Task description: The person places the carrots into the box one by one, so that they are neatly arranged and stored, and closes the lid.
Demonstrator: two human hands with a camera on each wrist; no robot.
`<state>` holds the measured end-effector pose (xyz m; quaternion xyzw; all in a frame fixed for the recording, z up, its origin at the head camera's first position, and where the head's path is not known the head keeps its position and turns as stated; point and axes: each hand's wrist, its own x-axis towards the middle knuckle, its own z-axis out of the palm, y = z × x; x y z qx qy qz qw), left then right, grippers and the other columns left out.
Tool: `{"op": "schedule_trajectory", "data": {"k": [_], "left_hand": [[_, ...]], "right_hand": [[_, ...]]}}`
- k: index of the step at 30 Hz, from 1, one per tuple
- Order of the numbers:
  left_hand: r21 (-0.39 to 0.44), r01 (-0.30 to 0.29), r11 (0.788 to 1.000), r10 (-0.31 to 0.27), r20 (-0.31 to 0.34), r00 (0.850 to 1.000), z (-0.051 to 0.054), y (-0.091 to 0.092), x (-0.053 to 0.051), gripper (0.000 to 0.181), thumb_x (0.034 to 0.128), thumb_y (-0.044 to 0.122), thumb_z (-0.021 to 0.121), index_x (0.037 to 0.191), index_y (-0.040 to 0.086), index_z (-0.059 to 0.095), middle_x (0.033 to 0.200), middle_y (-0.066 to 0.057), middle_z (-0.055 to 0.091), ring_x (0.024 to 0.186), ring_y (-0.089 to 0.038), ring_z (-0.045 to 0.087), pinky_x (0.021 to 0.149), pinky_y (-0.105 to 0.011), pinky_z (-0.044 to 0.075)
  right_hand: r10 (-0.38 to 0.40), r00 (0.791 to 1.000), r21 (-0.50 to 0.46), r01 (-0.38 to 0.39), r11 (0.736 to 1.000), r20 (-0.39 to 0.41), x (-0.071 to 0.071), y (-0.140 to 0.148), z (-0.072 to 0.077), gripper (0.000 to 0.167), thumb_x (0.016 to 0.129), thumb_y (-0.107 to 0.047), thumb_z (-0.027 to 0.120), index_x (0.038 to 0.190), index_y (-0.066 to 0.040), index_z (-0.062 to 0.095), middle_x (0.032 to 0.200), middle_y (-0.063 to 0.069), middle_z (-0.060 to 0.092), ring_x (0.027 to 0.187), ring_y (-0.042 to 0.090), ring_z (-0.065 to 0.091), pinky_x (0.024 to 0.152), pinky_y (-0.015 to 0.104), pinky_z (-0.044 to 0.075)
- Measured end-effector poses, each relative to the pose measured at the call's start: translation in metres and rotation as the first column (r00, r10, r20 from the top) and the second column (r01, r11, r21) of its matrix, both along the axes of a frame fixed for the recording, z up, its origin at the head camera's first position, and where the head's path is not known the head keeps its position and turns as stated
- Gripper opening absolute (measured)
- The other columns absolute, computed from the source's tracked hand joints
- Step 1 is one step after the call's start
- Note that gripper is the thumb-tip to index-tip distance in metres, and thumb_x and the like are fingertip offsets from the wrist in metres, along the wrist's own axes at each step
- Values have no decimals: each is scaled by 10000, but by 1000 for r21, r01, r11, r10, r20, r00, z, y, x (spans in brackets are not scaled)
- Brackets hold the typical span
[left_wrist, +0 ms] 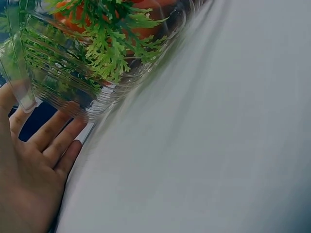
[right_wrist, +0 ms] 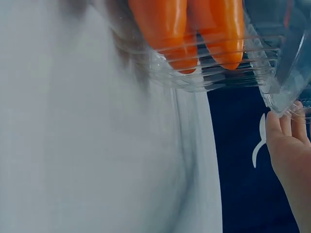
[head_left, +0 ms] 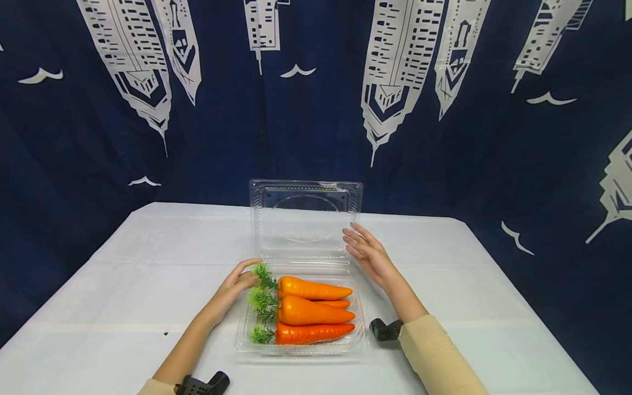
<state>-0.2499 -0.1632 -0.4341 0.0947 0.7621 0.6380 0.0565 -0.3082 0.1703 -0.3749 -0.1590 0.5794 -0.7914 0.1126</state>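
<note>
A clear plastic clamshell container (head_left: 242,346) lies on the table with its hinged lid (head_left: 306,219) raised at the back. Several toy carrots (head_left: 316,311) fill the base side by side, orange ones behind a redder one, their green leafy tops (head_left: 261,302) pointing left. At the container's back left corner, my left hand (head_left: 232,288) touches the rim and side with extended fingers; in the left wrist view they lie against the ribbed wall (left_wrist: 73,92). My right hand (head_left: 370,255) is raised by the lid's right edge, fingers straight, seemingly touching it in the right wrist view.
The container stands on a white-covered table (head_left: 163,296). Behind the table hangs a dark blue curtain (head_left: 306,126) with white building prints. A small dark speck (head_left: 165,333) lies on the cloth at left. Both wrists carry black camera units (head_left: 387,330).
</note>
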Motion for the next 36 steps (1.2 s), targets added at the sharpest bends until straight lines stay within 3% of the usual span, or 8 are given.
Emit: {"op": "schedule_trajectory", "data": {"k": [5, 10, 16, 21, 27, 30, 34, 36], "left_hand": [[8, 12, 1000, -12, -21, 1000, 0, -3, -1, 432, 928, 311, 459, 1345, 244, 364, 1277, -153, 512, 1106, -230, 522, 1023, -573, 247], [38, 27, 999, -26, -34, 999, 1, -5, -1, 422, 935, 272, 451, 1334, 174, 355, 1165, -87, 580, 1007, -113, 558, 999, -394, 323], [87, 14, 996, -14, 4, 1000, 3, -4, -2, 424, 915, 193, 438, 1320, 109, 344, 1023, 30, 595, 963, -70, 558, 995, -334, 324], [92, 4, 996, -6, 23, 1000, 4, -2, -1, 439, 894, 137, 397, 1326, 79, 339, 1187, -119, 523, 956, -46, 557, 973, -264, 348], [98, 43, 994, -45, 16, 999, 5, -1, -1, 474, 900, 118, 332, 1370, 62, 293, 1364, -219, 337, 950, -38, 540, 985, -289, 332], [102, 51, 994, -53, 18, 998, 5, -2, -1, 470, 922, 153, 299, 1380, 51, 278, 1412, -201, 289, 964, -21, 532, 1001, -317, 310], [102, 52, 993, -53, 10, 999, 6, -2, 2, 485, 946, 200, 240, 1406, 43, 235, 1424, -193, 285, 1074, -57, 489, 1040, -366, 272], [97, 46, 994, -47, 4, 999, 7, -2, 4, 486, 944, 214, 215, 1402, 54, 246, 1426, -175, 295, 1206, -130, 412, 1086, -423, 214]], "right_hand": [[46, 999, -48, -48, 998, -26, 4, 2, 4, 552, 923, 9, 240, 1452, -31, 86, 1486, 196, 188, 1397, 339, 85, 1144, 423, 82], [104, 993, -71, -108, 992, -59, 9, 6, 8, 518, 941, -82, 138, 1454, -33, 86, 1393, 30, 379, 1382, 232, 189, 1148, 422, 28], [110, 989, -26, -114, 993, -100, 18, 7, 12, 463, 1002, -212, 112, 1426, -78, 240, 1323, -66, 465, 1269, 73, 368, 1146, 428, 46], [68, 992, 20, -66, 998, -108, 26, 6, 14, 379, 1006, -200, 169, 1185, -235, 501, 1208, -144, 522, 1177, 8, 429, 1141, 453, 33], [20, 994, 86, -12, 996, -104, 38, 5, 18, 323, 991, -188, 280, 1081, -311, 565, 1164, -220, 520, 1138, -83, 427, 1144, 435, 25], [30, 991, 159, -9, 987, -132, 44, 6, 20, 314, 985, -275, 336, 1236, -211, 515, 1190, -218, 517, 1155, -97, 414, 1141, 452, 30], [61, 973, 263, -1, 965, -221, 52, 8, 18, 527, 971, -344, 355, 1326, 45, 370, 1235, -183, 506, 1198, -38, 403, 1111, 530, 99], [66, 967, 310, 15, 951, -248, 55, 8, 15, 539, 968, -339, 351, 1334, 56, 354, 1259, -177, 491, 1208, -34, 394, 1100, 536, 139]]}}
